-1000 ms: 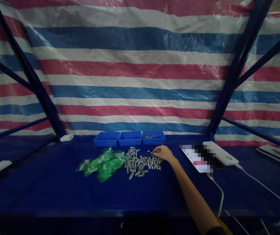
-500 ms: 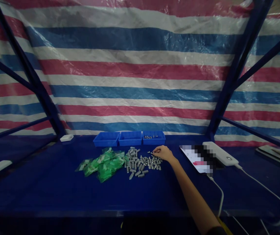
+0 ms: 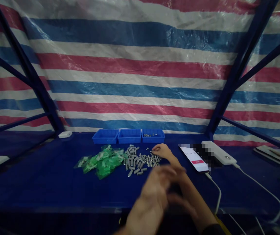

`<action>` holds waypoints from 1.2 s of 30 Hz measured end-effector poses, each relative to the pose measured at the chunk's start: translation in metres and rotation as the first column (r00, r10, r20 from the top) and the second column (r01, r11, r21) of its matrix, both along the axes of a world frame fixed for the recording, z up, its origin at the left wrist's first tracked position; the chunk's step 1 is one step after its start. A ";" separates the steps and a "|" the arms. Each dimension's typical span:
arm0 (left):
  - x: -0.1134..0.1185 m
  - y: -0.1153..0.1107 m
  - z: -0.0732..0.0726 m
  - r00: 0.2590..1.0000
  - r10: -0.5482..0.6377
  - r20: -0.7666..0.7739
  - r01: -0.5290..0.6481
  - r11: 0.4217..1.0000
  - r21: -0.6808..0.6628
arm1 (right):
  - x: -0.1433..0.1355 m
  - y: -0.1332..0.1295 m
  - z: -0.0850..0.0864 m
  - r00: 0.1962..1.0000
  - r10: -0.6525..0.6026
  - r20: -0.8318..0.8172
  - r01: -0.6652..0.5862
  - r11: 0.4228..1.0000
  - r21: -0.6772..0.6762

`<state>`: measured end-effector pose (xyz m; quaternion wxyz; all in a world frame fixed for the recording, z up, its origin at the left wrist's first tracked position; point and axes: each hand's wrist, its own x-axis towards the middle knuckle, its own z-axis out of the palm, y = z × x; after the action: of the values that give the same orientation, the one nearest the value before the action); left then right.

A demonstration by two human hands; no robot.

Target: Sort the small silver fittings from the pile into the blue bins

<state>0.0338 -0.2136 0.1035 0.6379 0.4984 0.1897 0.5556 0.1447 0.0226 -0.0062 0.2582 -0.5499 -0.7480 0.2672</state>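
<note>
Striped tarpaulin [image 3: 140,70] fills the upper frame behind a blue table [image 3: 81,192]. At lower centre, the blurred left hand [image 3: 157,186], fingers parted, seems to hold nothing. Green plastic packets [image 3: 105,161] lie left of centre, below three blue bins [image 3: 129,140]. Right of centre is the right hand [image 3: 162,150]; whether it pinches anything, I cannot tell. Grey metal cylinders [image 3: 131,161] lie beside the packets, smaller rounded metal fittings [image 3: 152,160] beside the right hand.

Right arm [image 3: 194,199] stretched forward from lower right, right hand [image 3: 163,151] palm down, fingers bent, grip unclear. Left hand [image 3: 156,184] blurred, raised nearer camera, fingers apart and curved, overlapping right forearm in view.
</note>
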 end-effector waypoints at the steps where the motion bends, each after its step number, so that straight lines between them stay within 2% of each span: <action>1: -0.001 0.028 0.003 0.992 0.126 -0.014 -0.125 0.990 0.065 | 0.000 0.000 -0.001 1.000 0.004 -0.013 -0.004 1.000 0.010; 3: -0.007 0.084 -0.002 0.913 0.391 -0.112 -0.363 0.908 0.211 | 0.001 0.002 -0.003 0.999 0.018 -0.034 -0.017 0.999 0.039; 4: -0.012 0.111 -0.008 0.845 0.494 -0.206 -0.433 0.857 0.280 | 0.002 0.003 -0.004 0.999 0.024 -0.048 -0.022 0.998 0.055; 6: -0.023 0.157 -0.025 0.698 0.609 -0.378 -0.491 0.790 0.366 | 0.002 0.008 -0.006 0.995 0.033 -0.098 -0.025 0.997 0.080; 8: -0.031 0.190 -0.043 0.585 0.643 -0.494 -0.487 0.766 0.420 | 0.000 0.012 -0.007 0.979 0.032 -0.199 -0.013 0.995 0.098; 11: -0.039 0.215 -0.068 0.435 0.658 -0.614 -0.435 0.751 0.497 | -0.005 0.012 -0.004 0.924 0.042 -0.380 0.010 0.991 0.133; 14: -0.043 0.219 -0.085 0.322 0.653 -0.686 -0.416 0.748 0.517 | -0.012 0.005 0.007 0.869 0.116 -0.481 -0.015 0.978 0.209; 18: -0.046 0.216 -0.096 0.308 0.628 -0.715 -0.374 0.771 0.515 | -0.019 -0.007 0.019 0.869 0.162 -0.467 -0.038 0.964 0.264; 22: -0.049 0.215 -0.097 0.330 0.626 -0.707 -0.350 0.777 0.524 | -0.022 -0.009 0.018 0.878 0.163 -0.451 -0.040 0.962 0.271; 26: -0.049 0.214 -0.095 0.377 0.634 -0.675 -0.391 0.770 0.504 | -0.025 -0.007 0.013 0.873 0.149 -0.464 -0.027 0.965 0.259; 33: -0.049 0.213 -0.095 0.390 0.659 -0.643 -0.455 0.745 0.488 | -0.030 -0.007 0.011 0.816 0.170 -0.552 -0.042 0.971 0.236; 36: -0.049 0.212 -0.094 0.447 0.654 -0.610 -0.483 0.751 0.451 | -0.031 -0.007 0.011 0.782 0.185 -0.595 -0.055 0.972 0.230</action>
<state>-0.0149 -0.0019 0.0095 0.2218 0.6487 0.5266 0.5027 0.1137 0.0156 0.0049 0.5228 -0.3558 -0.6804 0.3703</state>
